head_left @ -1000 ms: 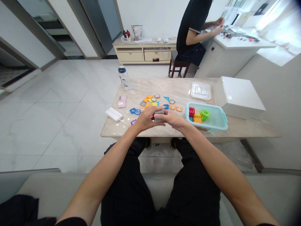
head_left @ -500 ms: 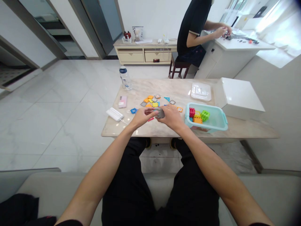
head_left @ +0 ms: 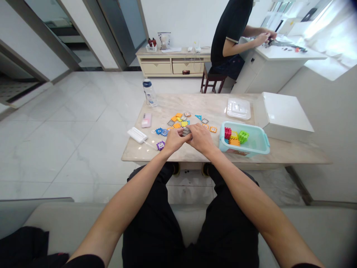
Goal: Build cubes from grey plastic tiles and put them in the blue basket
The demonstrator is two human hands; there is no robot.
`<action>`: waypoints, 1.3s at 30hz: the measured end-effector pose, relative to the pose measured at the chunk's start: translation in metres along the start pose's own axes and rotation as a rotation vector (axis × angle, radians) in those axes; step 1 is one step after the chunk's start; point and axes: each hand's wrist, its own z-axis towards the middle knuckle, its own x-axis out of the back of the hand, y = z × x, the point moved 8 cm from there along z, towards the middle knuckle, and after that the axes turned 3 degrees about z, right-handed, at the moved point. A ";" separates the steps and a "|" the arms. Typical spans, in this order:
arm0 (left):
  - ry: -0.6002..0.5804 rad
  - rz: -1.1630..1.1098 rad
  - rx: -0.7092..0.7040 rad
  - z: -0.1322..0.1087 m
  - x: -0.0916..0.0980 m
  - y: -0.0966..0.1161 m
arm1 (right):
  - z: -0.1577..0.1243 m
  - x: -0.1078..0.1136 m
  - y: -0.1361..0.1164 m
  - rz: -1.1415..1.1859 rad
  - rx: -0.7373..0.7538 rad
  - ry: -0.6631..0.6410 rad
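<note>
Hands: left hand (head_left: 174,140) and right hand (head_left: 200,139) together, both clamped on grey interlocking tiles (head_left: 186,131), mostly hidden, above the middle of the marble table (head_left: 212,104).
Finished: red cube (head_left: 228,133) and green cube (head_left: 243,136) inside a teal plastic tub (head_left: 242,124), at right.
Left: loose colored tiles (head_left: 178,121), spread across the table, left of the tub.

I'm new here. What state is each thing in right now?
Left hand: closed around the gray tiles
Right hand: closed around the gray tiles
Gray tiles: held between both hands, partly hidden
Loose colored tiles: lying scattered
Teal tub: open, holding joined tiles
Clear lid: lying flat
Water bottle: upright, capped
Other person: seated, arms forward
</note>
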 end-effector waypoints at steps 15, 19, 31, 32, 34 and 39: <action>0.037 0.016 -0.003 -0.002 -0.002 0.002 | 0.000 -0.009 0.008 0.066 0.007 0.059; 0.066 0.032 0.003 -0.003 0.000 0.002 | -0.001 -0.011 0.008 0.133 0.068 0.122; 0.112 -0.011 0.012 -0.004 0.003 0.006 | 0.000 -0.010 0.004 0.361 0.083 0.250; 0.116 -0.007 0.016 -0.004 0.004 0.006 | 0.000 -0.010 0.003 0.369 0.077 0.256; 0.124 0.004 0.018 -0.005 0.005 0.006 | 0.000 -0.009 0.001 0.376 0.074 0.264; 0.118 -0.018 0.010 -0.004 0.006 0.004 | 0.001 -0.005 -0.001 0.341 0.103 0.228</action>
